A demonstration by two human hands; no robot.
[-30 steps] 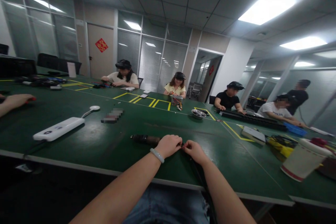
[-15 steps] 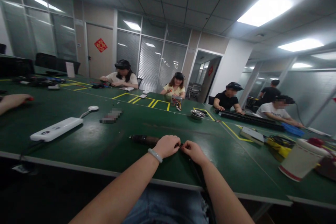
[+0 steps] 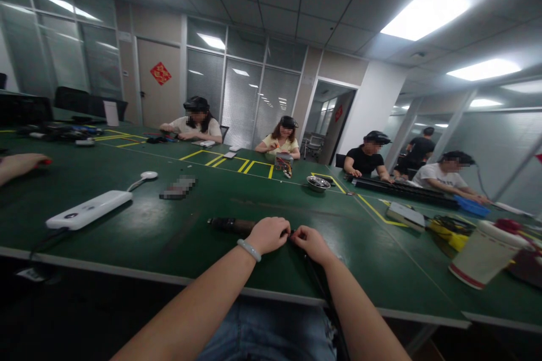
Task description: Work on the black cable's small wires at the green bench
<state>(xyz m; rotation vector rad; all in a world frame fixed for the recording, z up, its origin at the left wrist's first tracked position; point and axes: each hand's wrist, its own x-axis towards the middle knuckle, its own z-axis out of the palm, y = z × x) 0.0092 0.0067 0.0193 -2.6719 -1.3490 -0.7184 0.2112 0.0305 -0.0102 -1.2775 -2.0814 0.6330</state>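
Observation:
A dark, brownish electric screwdriver [image 3: 232, 225] lies on the green table, its narrow tip pointing left. My left hand [image 3: 271, 235], with a pale bangle on the wrist, is closed over its rear end and covers it. Fingertip to fingertip with it, my right hand [image 3: 311, 243] is pinched at the dark cable [image 3: 315, 273], which runs down past my right forearm to the table edge. What exactly lies between the fingertips is small and mostly hidden.
To the left lie a white power strip [image 3: 91, 210] and a blurred flat object [image 3: 178, 187]. Another person's hand [image 3: 23, 166] reaches in at the left edge. Ahead is a metal bowl [image 3: 318, 183]; to the right, a grey box [image 3: 405, 216] and a white cup [image 3: 486, 254]. Several co-workers sit opposite.
The view has shifted very slightly. Both my hands stay closed together at the same spot, and the screwdriver lies where it was.

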